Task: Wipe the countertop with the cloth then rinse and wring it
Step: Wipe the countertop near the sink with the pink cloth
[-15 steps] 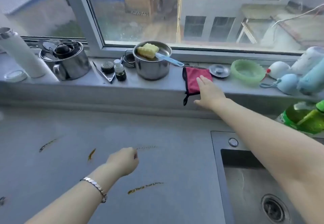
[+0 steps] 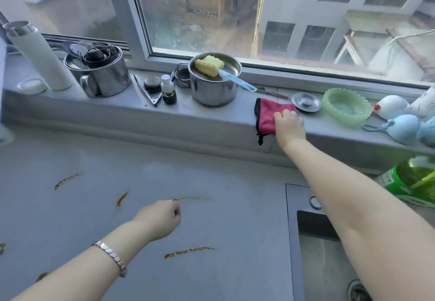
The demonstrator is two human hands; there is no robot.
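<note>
Window ledge point(image 2: 200, 117) inspected, positions taken from my right hand point(image 2: 290, 127).

Just right of it: a round steel lid point(image 2: 306, 102), then a green scalloped dish point(image 2: 346, 106), then white and pale-blue rounded items point(image 2: 400, 127).

Left of it, in order outward: a steel mug point(image 2: 215, 88) holding a yellow sponge brush point(image 2: 209, 66), blue handle over the rim; a small dark bottle point(image 2: 168, 91); metal tongs point(image 2: 147, 93); a steel pot point(image 2: 101, 77) packed with smaller pieces; a white flask point(image 2: 38, 57), tilted.

Nearer me and to the right: a green bottle point(image 2: 409, 180).
</note>
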